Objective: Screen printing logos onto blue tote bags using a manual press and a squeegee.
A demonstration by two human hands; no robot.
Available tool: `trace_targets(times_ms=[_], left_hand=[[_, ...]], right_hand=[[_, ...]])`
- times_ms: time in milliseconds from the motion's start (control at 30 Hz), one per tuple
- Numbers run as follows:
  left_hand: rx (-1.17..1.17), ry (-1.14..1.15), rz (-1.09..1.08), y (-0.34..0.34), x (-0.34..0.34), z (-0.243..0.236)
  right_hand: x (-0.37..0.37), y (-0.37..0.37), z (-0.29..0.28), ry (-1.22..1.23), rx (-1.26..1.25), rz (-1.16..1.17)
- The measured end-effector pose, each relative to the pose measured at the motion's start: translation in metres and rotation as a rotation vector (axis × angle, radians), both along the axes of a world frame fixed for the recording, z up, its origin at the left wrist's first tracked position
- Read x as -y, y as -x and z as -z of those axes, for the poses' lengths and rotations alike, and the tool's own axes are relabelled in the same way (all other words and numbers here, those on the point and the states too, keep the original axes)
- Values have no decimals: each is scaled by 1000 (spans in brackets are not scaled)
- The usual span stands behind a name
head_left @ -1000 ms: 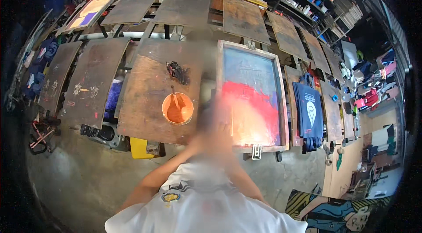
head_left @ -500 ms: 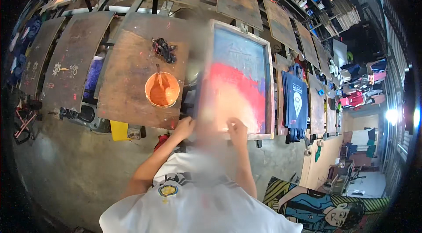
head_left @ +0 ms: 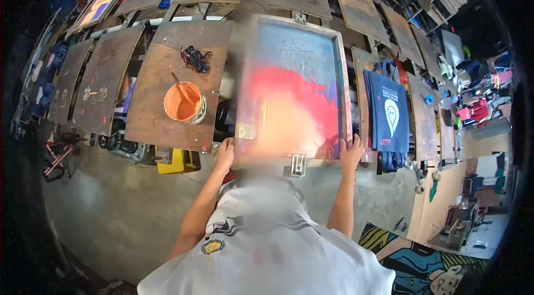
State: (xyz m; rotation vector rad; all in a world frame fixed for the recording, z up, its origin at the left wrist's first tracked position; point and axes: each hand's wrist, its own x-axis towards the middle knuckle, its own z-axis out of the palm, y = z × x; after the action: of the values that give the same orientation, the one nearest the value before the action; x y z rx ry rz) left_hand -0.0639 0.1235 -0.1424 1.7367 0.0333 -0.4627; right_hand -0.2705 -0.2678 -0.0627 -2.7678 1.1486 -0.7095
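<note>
A wooden screen-printing frame point(head_left: 345, 89) lies in front of me. Its mesh is blue-grey at the far end, red across the middle and pale orange nearest me. My left hand point(head_left: 225, 155) is closed at the frame's near left corner, its fingertips partly hidden. At the near right corner my right hand point(head_left: 351, 153) has its fingers bent over the frame's edge. Between my hands, a metal clamp point(head_left: 298, 165) sits on the near side. A blurred smear covers part of the frame's left side.
To the left, a wooden board point(head_left: 150, 86) carries an orange paint tub point(head_left: 186, 105) with a stick in it and a crumpled black bundle point(head_left: 195, 59). On the right lie navy tote bags point(head_left: 389, 111) with a white print. More boards stand in rows beyond.
My right hand has gone from the middle of the frame's near edge to its right corner, uncovering the metal clamp. My left hand stays near the left corner. The view has shifted slightly.
</note>
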Motion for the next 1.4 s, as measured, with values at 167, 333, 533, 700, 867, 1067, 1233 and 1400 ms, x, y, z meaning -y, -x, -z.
trace_targets(times_ms=[167, 333, 533, 700, 867, 1067, 1233, 1400], left_hand=[[-37, 32, -143, 24, 8, -10], [-122, -24, -172, 33, 15, -24], [225, -314, -204, 26, 15, 1], [344, -408, -250, 17, 1, 37], [351, -379, -161, 19, 8, 28], [386, -516, -189, 33, 12, 18], [235, -443, -195, 31, 6, 12], [84, -346, -120, 22, -5, 9]], right_hand=[[22, 24, 6, -411, 44, -264], [44, 32, 5, -547, -26, -345], [44, 32, 9, -581, 17, -278], [37, 28, -8, -615, -12, -255], [38, 31, -9, -616, 33, -163], [37, 32, -8, -615, 17, -165], [36, 25, -18, -663, -46, -127], [32, 26, -26, -704, -69, -145]])
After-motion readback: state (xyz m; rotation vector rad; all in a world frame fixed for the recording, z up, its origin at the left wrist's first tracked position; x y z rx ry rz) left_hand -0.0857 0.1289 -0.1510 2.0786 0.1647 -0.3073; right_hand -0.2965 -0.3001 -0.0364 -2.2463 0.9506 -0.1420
